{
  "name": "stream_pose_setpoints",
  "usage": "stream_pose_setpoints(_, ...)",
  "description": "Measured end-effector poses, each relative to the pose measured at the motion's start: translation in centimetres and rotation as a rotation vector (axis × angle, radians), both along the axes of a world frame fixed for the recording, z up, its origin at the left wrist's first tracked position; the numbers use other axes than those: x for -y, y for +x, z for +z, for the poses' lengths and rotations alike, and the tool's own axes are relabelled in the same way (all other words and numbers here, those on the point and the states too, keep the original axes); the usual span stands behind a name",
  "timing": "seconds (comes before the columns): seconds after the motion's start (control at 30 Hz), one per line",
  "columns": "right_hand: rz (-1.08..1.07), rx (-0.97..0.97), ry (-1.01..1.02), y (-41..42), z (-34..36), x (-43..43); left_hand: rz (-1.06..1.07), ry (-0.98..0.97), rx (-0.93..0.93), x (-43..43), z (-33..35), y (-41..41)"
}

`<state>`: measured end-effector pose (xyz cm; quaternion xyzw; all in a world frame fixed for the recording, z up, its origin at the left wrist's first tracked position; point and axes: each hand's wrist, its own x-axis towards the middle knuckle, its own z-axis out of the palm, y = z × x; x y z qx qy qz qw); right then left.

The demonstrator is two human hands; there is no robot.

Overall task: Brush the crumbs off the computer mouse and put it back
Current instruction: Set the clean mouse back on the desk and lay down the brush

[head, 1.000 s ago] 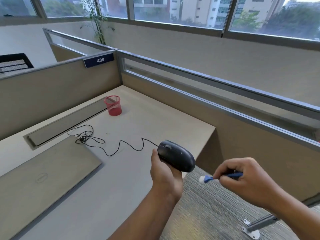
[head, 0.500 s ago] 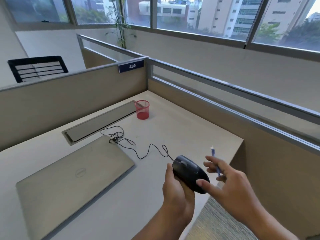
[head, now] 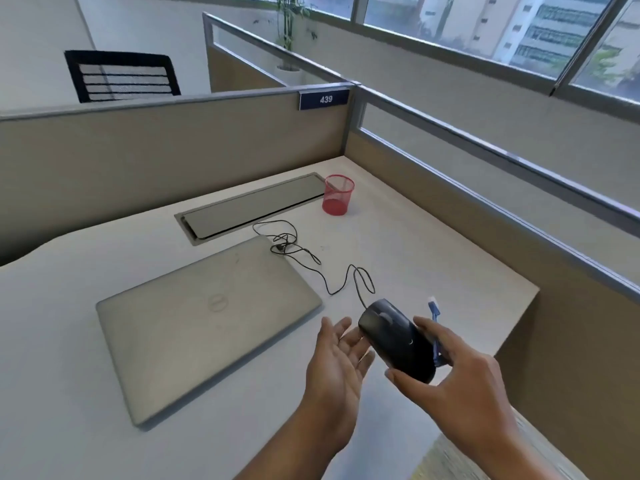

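Note:
A black wired computer mouse [head: 394, 337] is held above the desk's near right part. My right hand [head: 453, 386] grips it from the right side, thumb below and fingers over its far edge. Tucked in the same hand is a small blue brush [head: 433, 311], its white tip sticking up behind the mouse. My left hand [head: 337, 362] is just left of the mouse, palm up and fingers spread, empty. The mouse's black cable [head: 311, 259] trails in loops across the desk toward the laptop's far corner.
A closed grey laptop [head: 207, 317] lies on the white desk [head: 415, 244] to the left. A red mesh cup [head: 338, 194] stands by a grey cable hatch [head: 252, 206]. Partition walls [head: 173, 161] bound the desk at the back and right; carpet shows past its right edge.
The mouse passed from my left hand to my right hand, which still holds the brush. My left hand let go and opened. The view swung left over the desk.

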<state>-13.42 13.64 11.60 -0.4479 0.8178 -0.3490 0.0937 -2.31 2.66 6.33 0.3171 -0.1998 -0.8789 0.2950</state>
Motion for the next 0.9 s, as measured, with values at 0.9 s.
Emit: stream_pose_setpoints(0.9,0.247,0.092,-0.234,-16.0,-3.5,11.2,-0.47,-1.178,1.57,21.8,-6.8,-13.9)
